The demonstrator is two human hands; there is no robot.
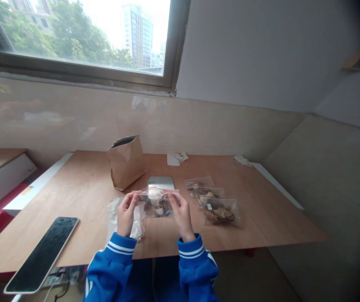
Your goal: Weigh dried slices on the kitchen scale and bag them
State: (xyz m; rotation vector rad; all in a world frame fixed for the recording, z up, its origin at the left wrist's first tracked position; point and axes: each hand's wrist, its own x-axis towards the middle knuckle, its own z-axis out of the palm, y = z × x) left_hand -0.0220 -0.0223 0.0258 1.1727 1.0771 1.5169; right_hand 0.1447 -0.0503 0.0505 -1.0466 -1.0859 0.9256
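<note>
Between my two hands is a clear zip bag with a red seal strip and dark and pale dried pieces inside, perhaps mushroom slices. My left hand pinches its upper left corner, and my right hand grips the upper right corner. Just behind the bag lies a flat scale-like device with a pale top, partly covered by it. Under and beside my left hand are empty clear plastic bags. Right of my right hand, several filled zip bags overlap, the front one carrying a small white label.
A brown paper bag stands open-topped at the back left. A large phone or tablet lies at the left front edge. Crumpled white tissue and another white scrap rest near the wall. Cables hang below the table's front edge.
</note>
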